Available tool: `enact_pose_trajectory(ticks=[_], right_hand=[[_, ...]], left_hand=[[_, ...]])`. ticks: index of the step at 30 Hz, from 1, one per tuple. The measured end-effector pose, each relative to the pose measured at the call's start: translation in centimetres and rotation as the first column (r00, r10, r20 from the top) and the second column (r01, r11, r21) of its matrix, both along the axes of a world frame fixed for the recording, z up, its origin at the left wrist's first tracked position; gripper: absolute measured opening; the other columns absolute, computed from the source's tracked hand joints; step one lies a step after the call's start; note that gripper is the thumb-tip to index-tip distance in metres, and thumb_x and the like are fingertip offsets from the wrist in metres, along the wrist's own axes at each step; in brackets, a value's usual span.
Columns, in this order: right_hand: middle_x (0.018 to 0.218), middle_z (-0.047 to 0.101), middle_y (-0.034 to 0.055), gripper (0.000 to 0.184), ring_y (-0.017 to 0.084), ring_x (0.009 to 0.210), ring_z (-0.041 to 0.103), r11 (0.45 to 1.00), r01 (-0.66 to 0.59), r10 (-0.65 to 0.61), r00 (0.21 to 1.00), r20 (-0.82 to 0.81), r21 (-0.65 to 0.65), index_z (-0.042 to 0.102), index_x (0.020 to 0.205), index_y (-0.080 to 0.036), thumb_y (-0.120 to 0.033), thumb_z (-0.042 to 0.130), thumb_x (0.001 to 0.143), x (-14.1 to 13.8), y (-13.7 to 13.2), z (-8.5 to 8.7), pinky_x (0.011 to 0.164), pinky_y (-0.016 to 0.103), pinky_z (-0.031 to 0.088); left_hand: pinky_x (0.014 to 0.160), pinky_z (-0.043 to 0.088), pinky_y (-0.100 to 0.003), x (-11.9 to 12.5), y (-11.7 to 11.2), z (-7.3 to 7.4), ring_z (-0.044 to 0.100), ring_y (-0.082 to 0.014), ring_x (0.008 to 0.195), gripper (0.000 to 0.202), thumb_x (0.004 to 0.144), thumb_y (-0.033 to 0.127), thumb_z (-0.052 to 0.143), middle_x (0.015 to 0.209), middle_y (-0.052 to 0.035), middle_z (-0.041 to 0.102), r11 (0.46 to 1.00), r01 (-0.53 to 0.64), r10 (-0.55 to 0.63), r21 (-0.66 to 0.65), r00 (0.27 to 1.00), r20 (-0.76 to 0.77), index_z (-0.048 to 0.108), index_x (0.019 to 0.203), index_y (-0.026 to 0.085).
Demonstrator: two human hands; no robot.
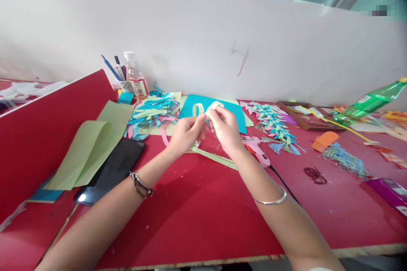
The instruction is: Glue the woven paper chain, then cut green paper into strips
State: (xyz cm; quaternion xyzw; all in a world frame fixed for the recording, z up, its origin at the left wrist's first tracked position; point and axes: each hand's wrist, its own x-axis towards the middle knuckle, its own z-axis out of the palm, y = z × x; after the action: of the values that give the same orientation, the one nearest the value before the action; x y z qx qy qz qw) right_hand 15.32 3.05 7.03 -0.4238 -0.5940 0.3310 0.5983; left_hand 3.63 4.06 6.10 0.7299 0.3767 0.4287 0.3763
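Both hands meet over the middle of the red table, pinching a pale green paper strip (197, 109) bent into loops. My left hand (187, 132) has its thumb and finger closed at the left loop. Close beside it, my right hand (225, 127) is closed on the strip near a second loop; the fingers partly hide the join. Behind them lies a blue paper sheet (235, 115). Long green strips (218, 159) rest on the table under the hands. A pink glue gun (259, 152) lies just right of my right wrist.
Cut paper strips (154, 112) are heaped at the left, near a plastic bottle (137, 78) and a pen cup (125, 86). A phone (111, 171) and folded green paper (85, 152) lie left. Woven paper chains (273, 120) and a tilted green bottle (372, 101) are right.
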Motion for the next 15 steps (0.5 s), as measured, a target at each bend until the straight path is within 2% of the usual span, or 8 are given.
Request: enact_pose_trajectory(ticks=[2, 7, 11, 15], right_hand=[[0.048, 0.031, -0.0069, 0.03, 0.006, 0.044, 0.034, 1.0, -0.001, 0.001, 0.999, 0.033, 0.001, 0.034, 0.055, -0.02, -0.029, 0.046, 0.08, 0.05, -0.03, 0.09, 0.044, 0.022, 0.027], [0.054, 0.032, -0.0051, 0.03, 0.007, 0.051, 0.033, 0.997, -0.05, 0.038, 0.978, 0.203, 0.052, 0.035, 0.055, -0.019, -0.031, 0.045, 0.081, 0.05, -0.25, 0.34, 0.048, 0.022, 0.028], [0.051, 0.029, -0.0058, 0.03, 0.007, 0.048, 0.031, 0.997, -0.033, 0.019, 0.979, 0.202, 0.07, 0.034, 0.052, -0.019, -0.025, 0.044, 0.08, -0.04, -0.36, 0.31, 0.047, 0.022, 0.026], [0.045, 0.036, -0.006, 0.029, 0.006, 0.043, 0.035, 0.999, -0.025, 0.022, 0.992, 0.127, 0.028, 0.039, 0.051, -0.019, -0.023, 0.044, 0.079, -0.24, -0.38, 0.17, 0.044, 0.021, 0.028]], left_hand=[[0.048, 0.036, -0.019, 0.0, 0.03, 0.01, 0.046, -0.0069, 0.04, 0.051, 0.089, 0.04, 0.031, 0.04, 0.0021, 0.05, 0.999, 0.011, -0.01, 0.037, 1.0, -0.028, 0.051, 0.048, 0.015], [0.046, 0.032, -0.021, 0.04, 0.08, 0.03, 0.043, -0.0068, 0.039, 0.05, 0.089, 0.036, 0.03, 0.038, 0.0032, 0.047, 0.984, -0.128, 0.134, 0.126, 0.99, -0.037, 0.044, 0.045, 0.016], [0.046, 0.033, -0.021, 0.1, -0.04, 0.09, 0.044, -0.0074, 0.04, 0.05, 0.089, 0.037, 0.03, 0.038, 0.0024, 0.048, 0.982, -0.163, 0.165, 0.101, 0.986, -0.013, 0.043, 0.045, 0.017], [0.044, 0.034, -0.02, 0.06, 0.03, 0.3, 0.043, -0.007, 0.038, 0.051, 0.089, 0.039, 0.027, 0.039, 0.002, 0.048, 0.99, -0.138, 0.137, 0.008, 0.988, 0.078, 0.043, 0.046, 0.017]])
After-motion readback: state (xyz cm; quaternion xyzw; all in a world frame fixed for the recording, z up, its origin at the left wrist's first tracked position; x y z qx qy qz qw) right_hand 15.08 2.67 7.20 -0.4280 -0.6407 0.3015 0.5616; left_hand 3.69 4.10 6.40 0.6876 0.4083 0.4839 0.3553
